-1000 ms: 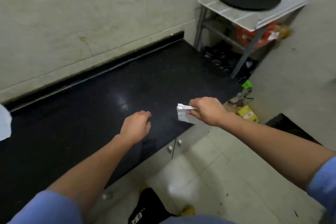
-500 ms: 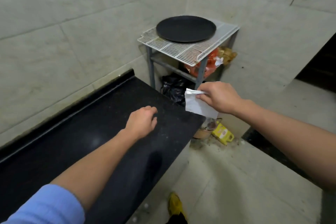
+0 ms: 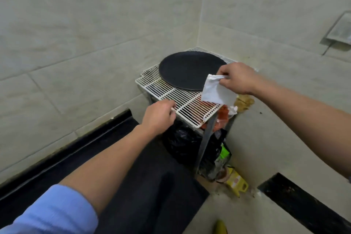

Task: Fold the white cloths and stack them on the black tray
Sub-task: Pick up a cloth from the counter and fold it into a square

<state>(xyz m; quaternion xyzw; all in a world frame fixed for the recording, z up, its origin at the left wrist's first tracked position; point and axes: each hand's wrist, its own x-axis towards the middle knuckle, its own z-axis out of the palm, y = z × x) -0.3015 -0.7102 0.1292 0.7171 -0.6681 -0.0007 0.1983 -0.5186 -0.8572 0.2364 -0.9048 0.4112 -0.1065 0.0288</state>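
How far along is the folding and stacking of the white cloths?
Done: one white cloth looks folded. In hand: the right hand pinches it at the near edge of the black tray, above the wire rack. Remaining: the tray is bare, so nothing is stacked yet.

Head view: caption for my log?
Right hand pinches folded white cloth at the black tray; left hand by wire rack.

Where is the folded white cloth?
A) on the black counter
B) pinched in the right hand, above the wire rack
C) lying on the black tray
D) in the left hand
B: the right hand pinches the folded white cloth by its top edge. It hangs over the white wire rack at the near rim of the round black tray, which has nothing on it.
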